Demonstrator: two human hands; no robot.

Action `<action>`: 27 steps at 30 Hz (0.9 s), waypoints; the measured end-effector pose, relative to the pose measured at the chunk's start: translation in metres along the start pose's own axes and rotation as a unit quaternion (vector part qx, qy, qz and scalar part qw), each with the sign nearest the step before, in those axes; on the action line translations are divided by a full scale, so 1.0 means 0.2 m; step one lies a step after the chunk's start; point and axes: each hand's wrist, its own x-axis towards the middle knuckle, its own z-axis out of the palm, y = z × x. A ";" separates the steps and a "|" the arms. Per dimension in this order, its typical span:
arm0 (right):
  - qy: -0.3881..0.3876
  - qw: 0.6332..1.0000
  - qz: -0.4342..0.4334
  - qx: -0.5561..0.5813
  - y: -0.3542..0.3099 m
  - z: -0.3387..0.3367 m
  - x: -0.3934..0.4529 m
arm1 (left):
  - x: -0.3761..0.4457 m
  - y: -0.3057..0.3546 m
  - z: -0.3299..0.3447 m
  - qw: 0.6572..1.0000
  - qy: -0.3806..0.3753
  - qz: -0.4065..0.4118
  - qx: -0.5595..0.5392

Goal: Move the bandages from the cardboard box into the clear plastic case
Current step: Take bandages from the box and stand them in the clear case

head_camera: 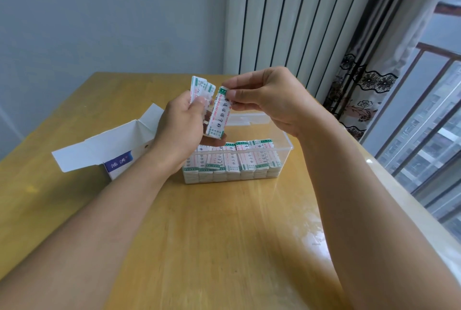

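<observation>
Bandages in white, green-edged wrappers hang above the clear plastic case as your right hand pinches the top of one small stack between thumb and fingertips. Your left hand grips a second, fanned bundle just beside it. Below, rows of bandages line the case on the wooden table. Left of it sits the cardboard box, flaps open.
</observation>
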 end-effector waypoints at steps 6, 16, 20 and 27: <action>-0.013 0.995 0.045 -0.083 0.07 -0.03 0.03 | 0.01 -0.03 -0.01 0.994 0.065 0.072 0.046; -0.044 0.979 0.106 -0.167 0.20 -0.03 0.08 | 0.03 -0.04 -0.01 0.996 0.055 0.063 0.026; -0.067 0.975 0.120 -0.177 0.22 -0.02 0.09 | 0.03 -0.05 -0.01 0.996 0.046 0.063 0.030; -0.069 0.955 0.111 -0.265 0.26 -0.02 0.11 | 0.03 -0.05 -0.01 0.997 0.041 0.060 0.031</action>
